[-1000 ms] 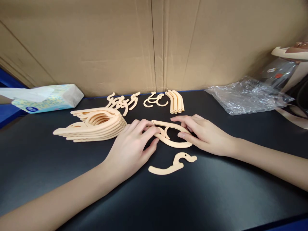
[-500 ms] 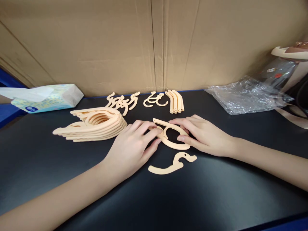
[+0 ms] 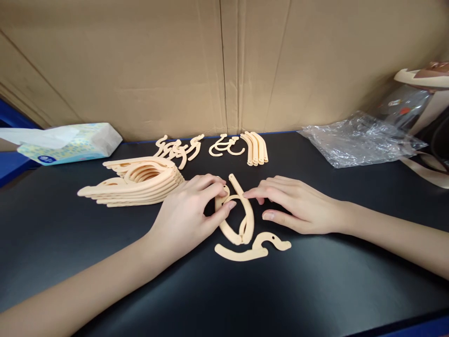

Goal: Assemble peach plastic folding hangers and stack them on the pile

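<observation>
A beige folding plastic hanger (image 3: 248,219) lies on the black table, its arms curved into a loop. My left hand (image 3: 191,201) pinches its left side between thumb and fingers, hiding part of it. My right hand (image 3: 298,203) is open to the right, with the index fingertip against the hanger's right arm and the thumb apart. Just below lies a loose hanger piece (image 3: 242,254) with a curved hook and a small hole. Beside my left wrist and knuckles rises a stack of folded beige hangers (image 3: 140,187).
Along the back lie a pile of hook pieces (image 3: 178,149), two more hooks (image 3: 224,146) and several curved arm pieces (image 3: 255,149). A tissue pack (image 3: 70,142) stands at left, a crumpled clear plastic bag (image 3: 358,140) at right. Behind is a cardboard wall (image 3: 157,70).
The hanger has turned, its joined end swinging from the right toward me. My right hand has loosened from it to a fingertip touch. The loose hook piece has shifted slightly toward me.
</observation>
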`<state>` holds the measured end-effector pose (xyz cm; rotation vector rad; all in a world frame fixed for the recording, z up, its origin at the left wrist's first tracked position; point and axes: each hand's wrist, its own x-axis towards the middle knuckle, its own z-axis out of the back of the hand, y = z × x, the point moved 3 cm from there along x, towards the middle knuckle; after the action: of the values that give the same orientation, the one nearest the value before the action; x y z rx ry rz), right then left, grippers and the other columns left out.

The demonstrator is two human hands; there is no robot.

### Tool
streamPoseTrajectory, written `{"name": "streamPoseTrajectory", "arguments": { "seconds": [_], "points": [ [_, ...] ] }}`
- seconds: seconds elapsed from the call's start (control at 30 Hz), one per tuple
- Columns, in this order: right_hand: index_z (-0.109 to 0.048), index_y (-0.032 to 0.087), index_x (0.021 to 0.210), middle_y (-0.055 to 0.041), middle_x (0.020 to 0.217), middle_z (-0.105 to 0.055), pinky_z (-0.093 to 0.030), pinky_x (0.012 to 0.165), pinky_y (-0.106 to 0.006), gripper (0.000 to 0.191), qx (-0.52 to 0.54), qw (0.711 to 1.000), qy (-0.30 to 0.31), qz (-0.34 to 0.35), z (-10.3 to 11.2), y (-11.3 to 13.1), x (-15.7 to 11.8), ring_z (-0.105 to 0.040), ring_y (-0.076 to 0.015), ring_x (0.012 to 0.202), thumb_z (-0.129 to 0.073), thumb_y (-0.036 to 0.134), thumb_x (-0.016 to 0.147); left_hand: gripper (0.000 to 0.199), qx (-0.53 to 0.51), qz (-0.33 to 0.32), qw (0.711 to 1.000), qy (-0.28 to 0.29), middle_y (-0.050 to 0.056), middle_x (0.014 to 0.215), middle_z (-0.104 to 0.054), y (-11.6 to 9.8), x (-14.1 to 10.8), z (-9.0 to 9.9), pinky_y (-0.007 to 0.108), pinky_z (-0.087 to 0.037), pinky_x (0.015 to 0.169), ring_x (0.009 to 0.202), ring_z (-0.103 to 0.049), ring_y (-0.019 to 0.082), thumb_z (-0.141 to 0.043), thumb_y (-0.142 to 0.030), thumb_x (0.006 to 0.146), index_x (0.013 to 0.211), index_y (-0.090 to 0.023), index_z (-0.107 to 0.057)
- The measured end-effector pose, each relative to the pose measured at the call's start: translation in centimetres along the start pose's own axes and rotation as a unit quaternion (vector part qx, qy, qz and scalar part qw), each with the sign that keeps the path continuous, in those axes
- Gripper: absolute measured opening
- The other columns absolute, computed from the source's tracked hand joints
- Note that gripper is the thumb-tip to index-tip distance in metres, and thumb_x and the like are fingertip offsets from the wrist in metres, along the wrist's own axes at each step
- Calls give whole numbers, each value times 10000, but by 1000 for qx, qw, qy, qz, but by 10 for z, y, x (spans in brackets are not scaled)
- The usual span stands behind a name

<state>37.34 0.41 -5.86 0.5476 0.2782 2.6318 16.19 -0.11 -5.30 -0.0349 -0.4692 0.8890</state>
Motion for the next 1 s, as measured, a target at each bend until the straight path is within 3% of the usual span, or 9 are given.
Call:
{"name": "streamPoseTrajectory", "arguments": {
  "seconds": [0.13,0.27,0.37,0.63,0.9,1.0],
  "points": [
    [-530,156,1273,-91,1161,-600,-456,894,-333,321,-12,1000,-7,-20,1,0,1,-559,-189,997,-415,311,1016,71,-46,12,999,-4,38,1093,-675,4,0,0,367,-502,820,1002,-651,223,-572,-233,886,907,-192,-627],
    [-511,174,1329,-92,1403,-516,-403,1015,-386,356,-44,999,8,-8,0,0,2,-497,-216,1216,-424,316,1014,136,-118,-5,993,17,52,1147,-688,6,1,-4,340,-496,937,1138,-628,203,-520,-179,907,970,-195,-638],
    [-475,164,1363,-88,1428,-518,-375,1044,-395,380,-48,999,17,6,-1,1,3,-442,-206,1309,-408,320,1022,192,-179,-7,983,39,53,1235,-671,9,2,-8,310,-460,1036,1228,-584,183,-481,-173,931,1022,-204,-647],
    [-545,144,1257,-96,1219,-654,-416,929,-361,336,-22,999,-13,37,3,6,2,-568,-201,1129,-503,335,985,207,-317,11,947,57,17,1275,-664,13,4,-10,275,-465,1061,1261,-561,162,-462,-196,957,1065,-218,-637],
    [-594,131,1174,-129,1132,-659,-440,884,-364,502,-37,994,-25,103,2,13,-1,-592,-228,1053,-588,541,885,234,-301,10,952,56,25,1268,-667,14,6,-8,287,-453,1078,1258,-564,162,-438,-157,955,1052,-205,-645],
    [-624,131,1089,-136,1096,-648,-460,855,-363,362,-53,992,-30,112,2,15,-2,-591,-234,1031,-597,427,883,242,-291,13,955,50,25,1261,-672,13,5,-6,314,-467,1068,1242,-579,174,-432,-162,957,1040,-212,-654]
  ]
}}
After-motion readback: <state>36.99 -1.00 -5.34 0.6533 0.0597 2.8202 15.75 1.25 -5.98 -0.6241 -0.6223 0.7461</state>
